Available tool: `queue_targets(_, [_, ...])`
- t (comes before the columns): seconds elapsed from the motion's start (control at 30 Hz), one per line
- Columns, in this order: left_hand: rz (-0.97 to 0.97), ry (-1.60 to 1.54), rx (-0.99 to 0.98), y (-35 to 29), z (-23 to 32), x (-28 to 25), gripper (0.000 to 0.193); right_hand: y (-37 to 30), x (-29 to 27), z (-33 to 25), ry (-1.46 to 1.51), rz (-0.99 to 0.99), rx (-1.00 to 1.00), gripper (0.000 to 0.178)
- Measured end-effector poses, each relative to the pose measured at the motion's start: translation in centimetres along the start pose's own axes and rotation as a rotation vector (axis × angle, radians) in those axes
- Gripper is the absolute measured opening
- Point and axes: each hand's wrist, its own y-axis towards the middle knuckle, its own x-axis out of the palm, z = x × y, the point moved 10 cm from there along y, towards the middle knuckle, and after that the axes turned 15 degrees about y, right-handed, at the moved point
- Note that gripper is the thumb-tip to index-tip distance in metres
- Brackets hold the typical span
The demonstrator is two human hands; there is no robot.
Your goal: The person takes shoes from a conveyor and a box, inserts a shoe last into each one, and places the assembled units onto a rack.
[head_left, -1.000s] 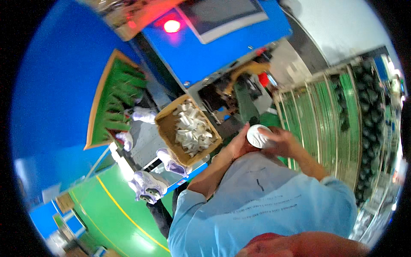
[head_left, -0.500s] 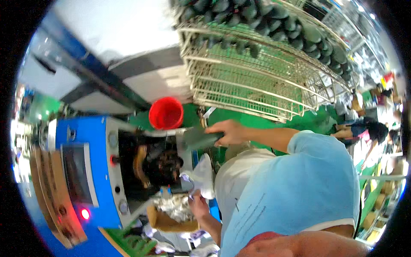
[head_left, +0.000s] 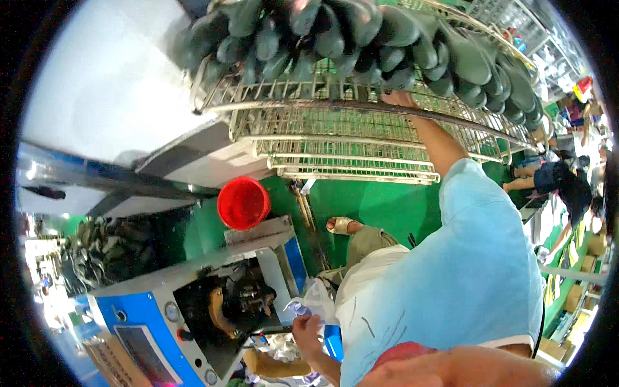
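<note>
Close to my waist, my left hand (head_left: 307,327) is closed on a white shoe upper (head_left: 317,304) with pale purple trim. My right arm stretches far out to the wire rack (head_left: 335,143). My right hand (head_left: 401,99) is in among the dark green shoe lasts (head_left: 396,57) on its top shelf. Lasts and a rack bar hide most of its fingers, so whether it still grips a last cannot be seen. Several rows of these lasts sit packed on the top shelf.
A blue and grey machine (head_left: 138,322) with a dark open cavity stands at the lower left. Beyond it is a red bucket (head_left: 244,203). A cardboard box (head_left: 277,364) with white pieces lies below my left hand. Dark lasts (head_left: 106,251) are heaped at far left; people work at far right.
My right hand has moved from above the machine, where it held a dark green shoe last, out to the rack. My left hand keeps the white upper. The view has shifted toward the rack.
</note>
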Motion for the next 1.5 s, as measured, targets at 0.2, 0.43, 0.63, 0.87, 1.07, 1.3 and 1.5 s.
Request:
queue_targets(0.2, [0.550,-0.598,0.066,-12.1,-14.6,-10.8,0.013,-4.6,1.2,-0.9,-0.011,0.189,-0.237,0.045])
queue_targets(0.43, [1.039,-0.885,0.070,-24.4,-33.0,-19.5,0.040,-34.8,26.4,-15.5,0.066,-0.760,-1.077,0.044])
queue_targets(0.63, [0.699,0.605,-0.391,-13.4,-41.0,-12.2,0.058,-56.2,35.2,-20.8,-0.156,-1.024,-1.421,0.032])
queue_targets(0.87, [0.795,0.508,-0.523,-10.1,-37.7,-12.1,0.050,-64.0,39.1,-18.8,-0.392,-1.126,-1.253,0.040])
queue_targets(1.07, [0.985,0.182,-0.582,-19.6,-39.6,-9.7,0.041,-68.6,43.6,-16.6,-0.682,-1.392,-1.266,0.043])
queue_targets(1.3, [0.976,-0.102,-0.736,-41.7,-37.7,13.6,0.039,-73.5,47.4,-16.9,-0.831,-1.370,-1.395,0.048])
queue_targets(1.5, [0.937,-0.244,-1.674,-64.1,-35.0,45.1,0.056,-75.7,48.6,-13.7,-0.986,-1.525,-1.636,0.046])
